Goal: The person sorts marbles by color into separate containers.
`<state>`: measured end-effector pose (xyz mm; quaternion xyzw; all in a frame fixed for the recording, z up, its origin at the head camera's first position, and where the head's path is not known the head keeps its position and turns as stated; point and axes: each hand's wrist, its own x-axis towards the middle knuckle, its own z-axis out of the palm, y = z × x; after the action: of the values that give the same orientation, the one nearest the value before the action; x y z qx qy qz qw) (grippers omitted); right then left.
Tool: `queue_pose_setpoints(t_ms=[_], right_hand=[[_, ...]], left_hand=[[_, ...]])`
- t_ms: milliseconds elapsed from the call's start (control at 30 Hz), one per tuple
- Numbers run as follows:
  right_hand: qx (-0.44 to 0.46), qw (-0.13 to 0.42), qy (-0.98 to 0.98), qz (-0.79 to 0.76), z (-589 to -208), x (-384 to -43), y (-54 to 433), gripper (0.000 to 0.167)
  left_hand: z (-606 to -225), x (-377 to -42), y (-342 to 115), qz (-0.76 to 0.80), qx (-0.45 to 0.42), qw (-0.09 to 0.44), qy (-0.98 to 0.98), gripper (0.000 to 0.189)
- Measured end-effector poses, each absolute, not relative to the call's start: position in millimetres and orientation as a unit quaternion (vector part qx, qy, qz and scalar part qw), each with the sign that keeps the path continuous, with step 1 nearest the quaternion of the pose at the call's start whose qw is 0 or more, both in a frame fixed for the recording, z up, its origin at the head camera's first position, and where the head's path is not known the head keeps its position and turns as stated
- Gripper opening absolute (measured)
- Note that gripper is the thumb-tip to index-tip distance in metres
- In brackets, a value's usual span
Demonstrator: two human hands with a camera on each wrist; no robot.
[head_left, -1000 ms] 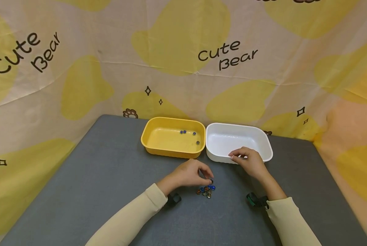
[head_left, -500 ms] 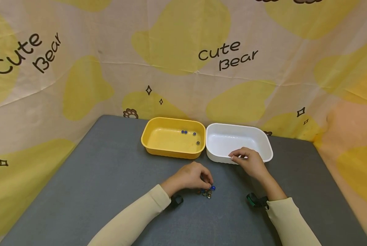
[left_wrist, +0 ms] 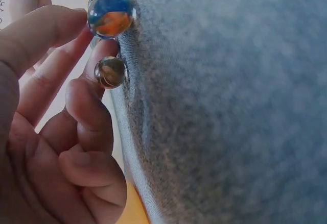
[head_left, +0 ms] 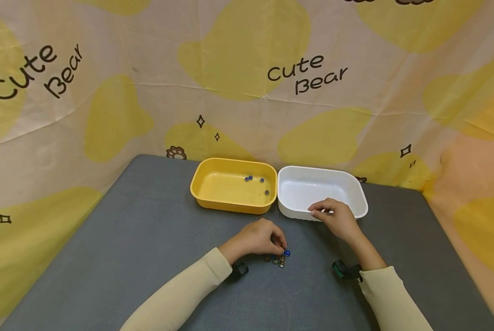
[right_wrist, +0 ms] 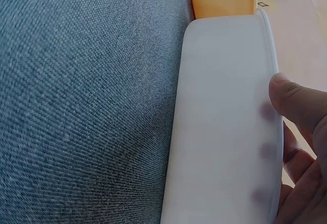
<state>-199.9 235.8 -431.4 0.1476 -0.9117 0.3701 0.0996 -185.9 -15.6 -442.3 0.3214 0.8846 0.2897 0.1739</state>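
In the head view, my left hand reaches down to a small cluster of glass marbles on the grey table. A blue marble lies just beside its fingertips. The left wrist view shows thumb and index finger pinching a blue-and-orange marble, while a brownish marble sits close by the other fingertips. My right hand grips the front rim of a white tub. In the right wrist view its thumb is at the rim, and dark fingertip shapes show through the wall.
Left of the white tub, side by side with it, stands a yellow tub holding several small marbles. A patterned cloth hangs behind the grey table. Black bands are on both wrists.
My left hand has come down slightly and to the right, its fingertips now among the clustered marbles. Two marbles in the yellow tub have shifted a little. The right hand has stayed put.
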Motion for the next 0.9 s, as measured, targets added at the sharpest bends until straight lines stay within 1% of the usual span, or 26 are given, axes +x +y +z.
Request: queue_pose_setpoints(t_ms=[367, 767, 900], right_hand=[[0.15, 0.1, -0.912, 0.369, -432.5, -200.5, 236.5, 0.009], [0.149, 0.1, -0.914, 0.365, -432.4, -200.5, 235.7, 0.009], [0.151, 0.102, -0.912, 0.367, -431.7, -200.4, 235.7, 0.009]], left_hand=[[-444.2, -188.0, -11.7, 0.29, 0.318, 0.192, 0.882, 0.004], [-443.4, -189.5, -14.0, 0.313, 0.325, 0.184, 0.873, 0.005], [-438.2, -190.7, -16.9, 0.333, 0.325, 0.168, 0.869, 0.006]])
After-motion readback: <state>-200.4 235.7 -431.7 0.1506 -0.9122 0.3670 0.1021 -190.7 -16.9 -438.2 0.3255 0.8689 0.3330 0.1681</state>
